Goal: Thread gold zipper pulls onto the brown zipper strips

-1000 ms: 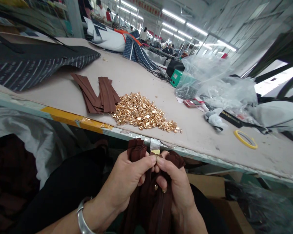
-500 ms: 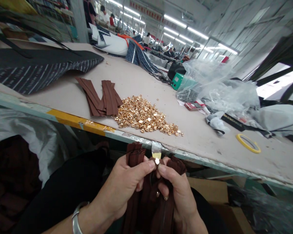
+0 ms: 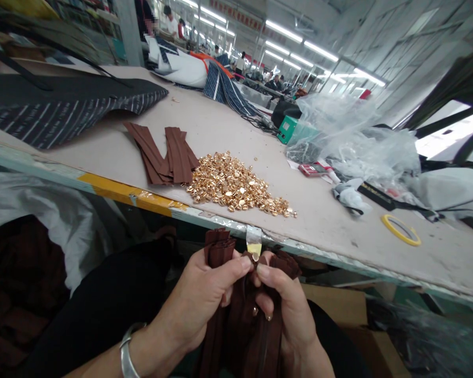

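My left hand (image 3: 208, 283) is closed on a bundle of brown zipper strips (image 3: 219, 247), whose folded ends stick up above the fingers. My right hand (image 3: 286, 299) grips more brown strips (image 3: 286, 264). Between both thumbs and forefingers, the end of one strip meets a small gold zipper slider (image 3: 255, 256). Just behind it, a small clear and yellow piece (image 3: 254, 242) is fixed at the table's edge. Two more gold sliders seem to show under my right fingers. The strips hang down over my lap.
Beyond my hands, a heap of gold sliders (image 3: 236, 184) lies on the table (image 3: 319, 231), beside brown zipper strips (image 3: 179, 157). At right are yellow tape (image 3: 401, 230), clear plastic bags (image 3: 350, 126) and a green box (image 3: 287, 129). Dark printed fabric (image 3: 71, 110) lies left.
The gold slider at my fingertips has tilted slightly and catches less light. Both hands keep nearly the same place and grip.
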